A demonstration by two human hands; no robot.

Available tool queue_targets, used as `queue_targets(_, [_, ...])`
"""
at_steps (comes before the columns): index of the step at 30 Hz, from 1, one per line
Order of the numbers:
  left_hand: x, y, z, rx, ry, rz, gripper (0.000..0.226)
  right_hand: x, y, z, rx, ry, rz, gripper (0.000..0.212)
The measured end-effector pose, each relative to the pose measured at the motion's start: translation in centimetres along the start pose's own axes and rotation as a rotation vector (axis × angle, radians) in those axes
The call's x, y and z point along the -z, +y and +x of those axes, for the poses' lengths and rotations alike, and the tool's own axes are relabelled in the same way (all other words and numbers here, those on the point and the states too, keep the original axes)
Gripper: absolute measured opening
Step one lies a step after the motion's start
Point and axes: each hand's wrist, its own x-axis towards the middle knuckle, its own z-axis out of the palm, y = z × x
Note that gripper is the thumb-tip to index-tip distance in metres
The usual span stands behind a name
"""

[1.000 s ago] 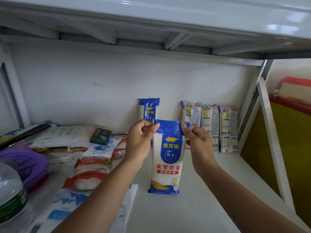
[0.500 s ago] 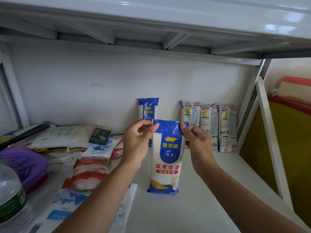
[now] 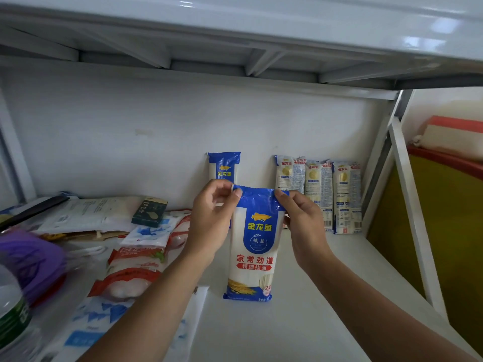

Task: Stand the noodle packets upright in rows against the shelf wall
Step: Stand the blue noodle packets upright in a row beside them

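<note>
A blue-and-white noodle packet [image 3: 254,246] stands upright on the white shelf [image 3: 300,322], out in front of the back wall. My left hand [image 3: 211,218] pinches its top left corner and my right hand [image 3: 300,220] pinches its top right corner. Behind it a second blue packet [image 3: 224,165] leans upright against the wall [image 3: 130,142], its lower part hidden by my left hand. To the right, three pale yellow noodle packets [image 3: 318,194] stand side by side against the wall.
Red-and-white bags [image 3: 136,267], blue-and-white bags [image 3: 104,322], papers and a small dark box [image 3: 149,211] crowd the shelf's left side. A purple bag [image 3: 28,259] and a water bottle [image 3: 13,320] sit at far left. White frame posts [image 3: 415,218] bound the right end.
Barely anything differs: both hands keep their pinch on the packet's top corners and the packet stays upright in the same spot.
</note>
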Motion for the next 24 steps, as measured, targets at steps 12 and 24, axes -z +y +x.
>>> queue_targets(12, [0.3,0.4,-0.4,-0.030,-0.140,0.061,0.018,0.1,-0.6,-0.4,0.110,-0.062,0.060,0.014])
queue_targets(24, [0.5,0.8,-0.1,-0.051,-0.046,0.119,0.018,1.1,-0.5,0.4,0.261,-0.164,-0.149,0.017])
